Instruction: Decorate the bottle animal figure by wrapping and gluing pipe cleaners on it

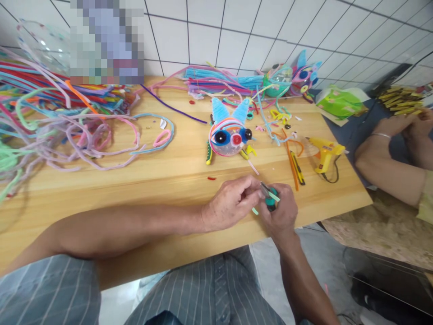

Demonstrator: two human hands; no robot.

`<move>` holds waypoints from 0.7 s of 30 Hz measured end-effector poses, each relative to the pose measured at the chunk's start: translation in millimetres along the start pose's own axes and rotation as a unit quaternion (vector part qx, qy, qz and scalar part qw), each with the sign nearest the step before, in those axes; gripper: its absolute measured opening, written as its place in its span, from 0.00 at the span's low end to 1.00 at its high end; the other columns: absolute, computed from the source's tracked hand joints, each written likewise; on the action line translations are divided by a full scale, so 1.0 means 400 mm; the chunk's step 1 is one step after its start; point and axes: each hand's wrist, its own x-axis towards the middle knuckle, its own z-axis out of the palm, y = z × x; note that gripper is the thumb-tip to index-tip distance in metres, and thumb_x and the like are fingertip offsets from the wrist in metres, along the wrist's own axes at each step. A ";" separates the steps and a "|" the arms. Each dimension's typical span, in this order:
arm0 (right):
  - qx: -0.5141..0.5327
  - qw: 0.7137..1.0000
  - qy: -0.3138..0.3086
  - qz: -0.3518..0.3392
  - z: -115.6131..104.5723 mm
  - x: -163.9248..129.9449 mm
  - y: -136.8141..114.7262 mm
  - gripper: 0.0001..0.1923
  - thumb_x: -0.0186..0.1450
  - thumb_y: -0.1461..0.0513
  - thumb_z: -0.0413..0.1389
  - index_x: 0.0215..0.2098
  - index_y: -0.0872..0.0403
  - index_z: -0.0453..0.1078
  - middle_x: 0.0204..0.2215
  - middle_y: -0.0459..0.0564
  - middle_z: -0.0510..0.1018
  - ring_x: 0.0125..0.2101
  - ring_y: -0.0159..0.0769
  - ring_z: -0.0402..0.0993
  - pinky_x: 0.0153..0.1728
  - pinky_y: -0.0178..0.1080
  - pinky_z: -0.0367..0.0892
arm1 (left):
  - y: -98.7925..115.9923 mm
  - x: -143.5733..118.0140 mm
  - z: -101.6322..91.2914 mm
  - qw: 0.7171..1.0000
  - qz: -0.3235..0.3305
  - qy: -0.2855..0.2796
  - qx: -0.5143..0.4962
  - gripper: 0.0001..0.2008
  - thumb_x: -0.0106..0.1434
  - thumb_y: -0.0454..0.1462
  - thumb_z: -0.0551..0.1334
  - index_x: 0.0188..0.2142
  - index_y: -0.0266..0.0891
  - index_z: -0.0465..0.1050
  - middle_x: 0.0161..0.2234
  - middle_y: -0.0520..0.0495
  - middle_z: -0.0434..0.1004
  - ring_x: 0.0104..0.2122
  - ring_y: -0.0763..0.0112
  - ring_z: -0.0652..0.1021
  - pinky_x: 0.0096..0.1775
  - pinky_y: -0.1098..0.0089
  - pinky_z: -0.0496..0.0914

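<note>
Over the front of the table, my right hand point(282, 210) is closed around teal-handled pliers point(271, 201). Their metal jaws point up and left toward the fingers of my left hand point(233, 201). That hand is pinched on a short pale green pipe cleaner point(274, 197), which lies across the pliers; a curled green end shows below. Just behind my hands sits an animal figure made from a clear ball point(230, 146), with blue pipe-cleaner ears, dark round eyes and a red nose. A small red pipe-cleaner bit point(211, 178) lies near my left hand.
Tangled pipe cleaners point(101, 135) cover the left side. A yellow glue gun point(326, 153) and a yellow cutter knife point(297, 169) lie at the right. Blue pipe-cleaner bundles point(223, 79) line the wall. Another person's arms point(389, 153) rest at the far right.
</note>
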 end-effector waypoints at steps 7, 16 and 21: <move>-0.005 0.999 -0.038 0.000 -0.012 -0.002 0.007 0.08 0.70 0.64 0.60 0.46 0.48 0.67 0.31 0.44 0.75 0.30 0.38 0.76 0.30 0.39 0.70 | -0.001 0.001 0.005 0.998 -0.047 -0.001 -0.029 0.06 0.70 0.35 0.61 0.35 0.38 0.73 0.28 0.54 0.75 0.27 0.77 0.70 0.32 0.75 0.66; -0.022 0.995 -0.101 -0.001 -0.006 0.006 0.050 0.27 0.70 0.62 0.59 0.67 0.53 0.65 0.52 0.62 0.81 0.53 0.54 0.78 0.52 0.56 0.78 | -0.043 0.018 0.009 0.989 -0.133 0.019 -0.065 0.05 0.69 0.32 0.59 0.42 0.40 0.72 0.33 0.52 0.83 0.31 0.73 0.79 0.37 0.72 0.71; -0.048 0.992 -0.113 0.014 -0.028 0.012 0.112 0.26 0.73 0.59 0.57 0.67 0.53 0.66 0.53 0.63 0.80 0.54 0.54 0.77 0.55 0.57 0.77 | -0.049 0.027 0.001 0.987 -0.151 0.020 -0.057 0.06 0.69 0.31 0.58 0.44 0.41 0.68 0.30 0.55 0.80 0.29 0.75 0.77 0.34 0.74 0.69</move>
